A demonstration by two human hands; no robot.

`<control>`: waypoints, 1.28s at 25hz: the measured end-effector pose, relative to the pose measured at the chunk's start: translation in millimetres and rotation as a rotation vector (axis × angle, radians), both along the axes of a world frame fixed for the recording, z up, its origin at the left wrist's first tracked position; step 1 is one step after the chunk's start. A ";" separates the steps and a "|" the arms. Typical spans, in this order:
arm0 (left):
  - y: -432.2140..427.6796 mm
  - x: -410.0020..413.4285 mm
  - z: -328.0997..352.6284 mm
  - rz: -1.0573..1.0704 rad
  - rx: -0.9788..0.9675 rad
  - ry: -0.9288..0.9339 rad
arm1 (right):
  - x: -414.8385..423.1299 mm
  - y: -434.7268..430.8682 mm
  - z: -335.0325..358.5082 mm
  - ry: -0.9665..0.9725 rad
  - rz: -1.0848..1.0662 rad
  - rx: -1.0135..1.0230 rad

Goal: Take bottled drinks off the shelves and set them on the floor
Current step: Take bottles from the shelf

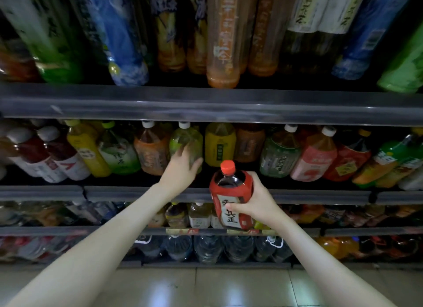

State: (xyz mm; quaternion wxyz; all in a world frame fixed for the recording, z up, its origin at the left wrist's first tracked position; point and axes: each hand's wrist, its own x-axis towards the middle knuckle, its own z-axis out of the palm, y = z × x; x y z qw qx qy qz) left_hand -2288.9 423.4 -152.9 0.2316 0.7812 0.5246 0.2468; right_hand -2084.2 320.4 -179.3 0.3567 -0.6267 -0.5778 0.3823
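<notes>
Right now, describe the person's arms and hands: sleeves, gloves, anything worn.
Both arms are bare as far as the picture shows: no sleeve reaches the left arm or the right arm. The left hand and the right hand wear no gloves, and no ring, watch or bracelet shows at the fingers or wrists.

Dark shelves (pixel 114 101) run across the whole view in several tiers, each one with a grey front rail (pixel 320 195). The light is dim. Below them lies a floor (pixel 229 288) of pale glossy tiles, showing soft white reflections (pixel 160 292).
</notes>
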 end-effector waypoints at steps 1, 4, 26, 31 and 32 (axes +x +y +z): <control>10.8 -7.0 -7.5 0.046 0.040 0.088 | -5.6 1.0 -0.9 -0.001 -0.009 -0.005; 34.0 -11.9 -17.1 0.061 0.222 0.187 | -21.6 8.1 2.7 0.010 -0.054 -0.003; 4.5 -44.4 -12.1 -0.049 0.634 0.220 | -24.5 6.6 6.5 0.132 -0.302 0.119; 8.9 -35.3 2.4 -0.117 0.607 0.247 | -17.8 -3.6 7.4 0.155 -0.332 0.106; 12.1 -35.7 5.5 -0.107 0.591 0.217 | -15.6 -5.6 8.1 0.155 -0.342 0.104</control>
